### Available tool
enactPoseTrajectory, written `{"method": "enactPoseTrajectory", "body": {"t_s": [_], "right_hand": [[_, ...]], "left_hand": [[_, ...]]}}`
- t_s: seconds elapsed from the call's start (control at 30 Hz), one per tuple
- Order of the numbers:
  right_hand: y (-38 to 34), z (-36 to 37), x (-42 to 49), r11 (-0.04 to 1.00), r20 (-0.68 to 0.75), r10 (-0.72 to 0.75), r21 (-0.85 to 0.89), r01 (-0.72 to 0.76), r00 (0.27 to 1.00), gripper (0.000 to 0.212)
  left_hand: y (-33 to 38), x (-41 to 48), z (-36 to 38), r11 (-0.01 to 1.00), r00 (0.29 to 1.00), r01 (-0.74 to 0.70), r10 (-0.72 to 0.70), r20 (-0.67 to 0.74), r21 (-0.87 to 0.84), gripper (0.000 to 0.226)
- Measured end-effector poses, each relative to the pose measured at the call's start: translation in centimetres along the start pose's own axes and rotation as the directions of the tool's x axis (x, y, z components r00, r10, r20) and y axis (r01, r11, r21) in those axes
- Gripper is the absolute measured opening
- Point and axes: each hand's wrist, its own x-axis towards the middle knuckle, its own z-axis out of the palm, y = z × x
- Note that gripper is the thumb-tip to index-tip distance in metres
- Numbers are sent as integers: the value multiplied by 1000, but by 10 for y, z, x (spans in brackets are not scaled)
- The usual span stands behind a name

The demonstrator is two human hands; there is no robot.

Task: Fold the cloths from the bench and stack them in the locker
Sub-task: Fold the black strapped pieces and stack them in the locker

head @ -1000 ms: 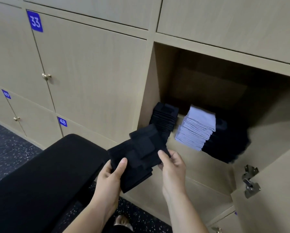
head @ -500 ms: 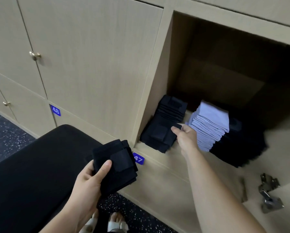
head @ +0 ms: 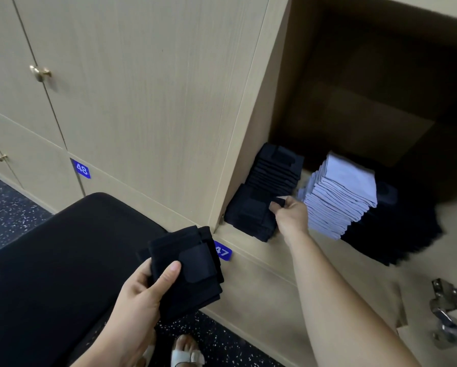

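Though mostly shut, wall of pale wooden lockers (head: 142, 102) filling the upper view. Below it at lower left, long black padded surface (head: 50, 274). At upper right, open locker (head: 280, 88), dark at the back, with three stacks on its floor: dark stack (head: 396, 234) to the right, pale lilac-grey stack (head: 338, 197) in the middle and touching it, black stack (head: 272, 170) against the left wall. Right grip (head: 291, 215) reached inside between the black and pale stacks, pinching the edge of the front cloth (head: 248, 215) at the foot of the black stack. Left grip (head: 140, 300) outside the locker, beside the surface's end, clasping a folded black cloth (head: 190, 268), thumb pressed on top. Just behind that cloth, blue label 47 (head: 223, 252). Metal hinge (head: 449, 313) at far right.
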Motion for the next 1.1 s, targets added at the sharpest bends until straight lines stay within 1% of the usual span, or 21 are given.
{"method": "enactPoseTrajectory", "body": {"t_s": [0.03, 0.1, 0.17, 0.3, 0.37, 0.4, 0.47, 0.57, 0.63, 0.7, 0.8, 0.9, 0.97, 1.03, 1.1], "right_hand": [[0, 1, 0, 999, -10, -7, -53, 7, 1000, 6], [-1, 1, -1, 991, -42, -11, -134, 5, 999, 19], [-4, -1, -2, 986, -74, -22, -165, 10, 997, 28], [-10, -10, -13, 978, -104, -79, -202, 57, 991, 27], [-19, -16, -32, 982, -117, -108, -165, 88, 987, 25], [-26, -20, -48, 989, -101, -120, -104, 109, 988, 23], [-41, -26, -89, 991, -24, -131, 34, 131, 991, 20], [-60, -31, -166, 972, 153, -161, 198, 129, 975, 15], [-65, -32, -212, 969, 258, -182, 210, 129, 949, 17], [-64, -30, -247, 974, 288, -199, 160, 158, 937, 20], [-61, -30, -279, 977, 245, -212, 45, 208, 946, 21], [-59, -30, -294, 978, 198, -205, 7, 208, 958, 23], [-59, -31, -302, 976, 187, -210, -16, 217, 960, 28], [-61, -35, -307, 974, 173, -222, -2, 225, 960, 25], [-64, -41, -309, 973, 140, -227, 65, 220, 964, 15]], "left_hand": [[0, 1, 0, 1000, 1000, 1, -1, 3, -2, 30], [2, 1, 0, 1000, 1000, 2, -2, 16, -1, 32], [5, 0, 1, 1000, 1000, -2, 2, 23, 2, 33], [12, -8, 5, 1000, 999, -16, 15, 42, 10, 31], [16, -15, 7, 1000, 999, -18, 18, 43, 2, 29], [19, -20, 8, 1000, 999, -21, 21, 39, -3, 29], [24, -31, 10, 999, 999, -32, 32, 28, -7, 30], [33, -52, 13, 998, 998, -54, 54, 23, -10, 32], [37, -66, 14, 997, 997, -74, 74, 16, -6, 33], [41, -82, 16, 996, 996, -88, 88, 3, -9, 33], [44, -103, 17, 995, 995, -102, 102, -14, 7, 27], [46, -120, 17, 995, 995, -95, 95, -31, 25, 19], [47, -129, 18, 996, 995, -89, 90, -36, 25, 17], [51, -135, 19, 996, 996, -87, 87, -26, 13, 19], [54, -139, 20, 996, 996, -92, 92, -14, 9, 23]]}}
